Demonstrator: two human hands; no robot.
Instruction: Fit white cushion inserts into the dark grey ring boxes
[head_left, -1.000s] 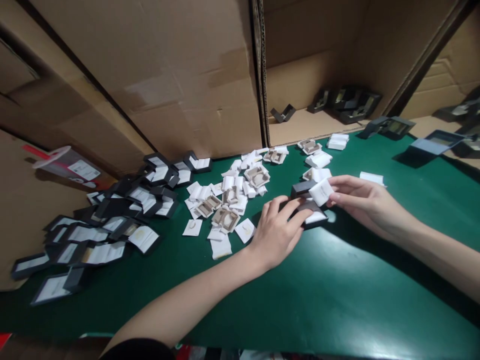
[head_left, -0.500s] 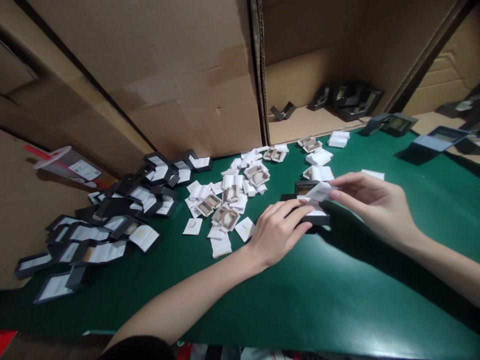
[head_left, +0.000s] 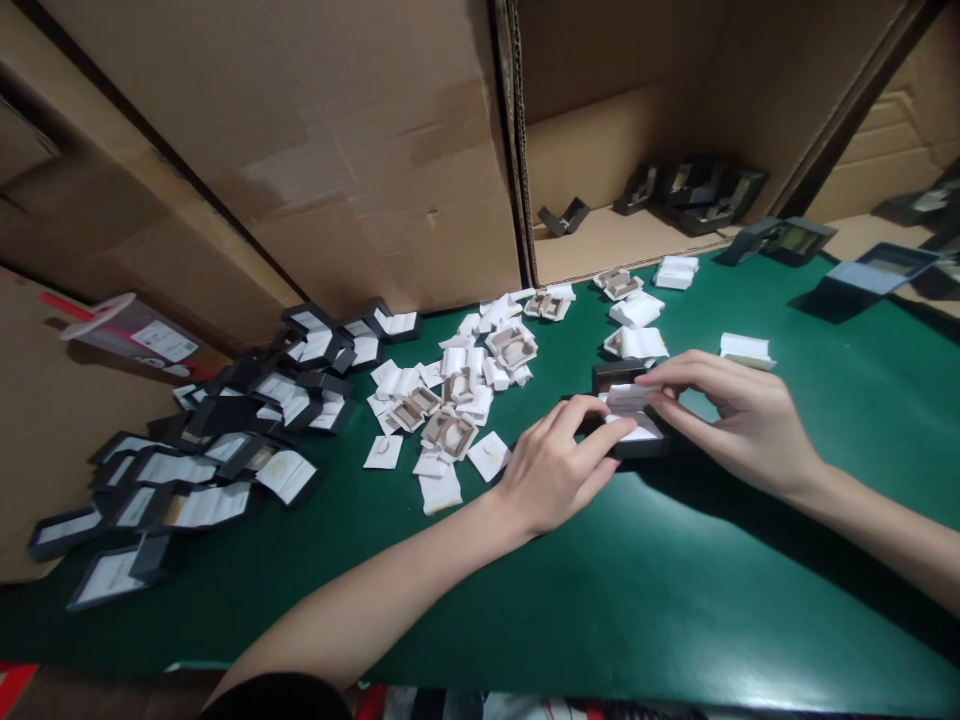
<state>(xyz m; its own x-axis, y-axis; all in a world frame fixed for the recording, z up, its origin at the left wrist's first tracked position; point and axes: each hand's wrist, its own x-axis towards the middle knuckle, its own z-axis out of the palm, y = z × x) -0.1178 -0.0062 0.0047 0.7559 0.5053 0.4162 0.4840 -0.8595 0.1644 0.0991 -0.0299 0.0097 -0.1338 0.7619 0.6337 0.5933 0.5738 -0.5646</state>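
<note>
A small black jewelry box [head_left: 651,446] stands with its lid raised on the green table. My left hand [head_left: 555,462] grips the box from its left side, fingers curled over the white lining in the base. On the other side my right hand [head_left: 742,420] pinches the right end of a white padded insert [head_left: 628,397], which sits level within the opened lid. Whether the insert is fully seated there I cannot tell, since fingers cover both of its ends.
Left on the green table [head_left: 720,590] lie heaped black jewelry boxes [head_left: 262,390]. Loose white inserts [head_left: 450,435] are piled in the middle; one insert [head_left: 746,349] lies beyond my right hand. A lidded cup [head_left: 150,335] leans by cardboard boxes [head_left: 360,150]. Dark boxes [head_left: 709,195] rest in an open carton.
The white insert was tilted above the box and now lies level inside its lid. My right hand has moved slightly left and down with it. The left hand stays on the box.
</note>
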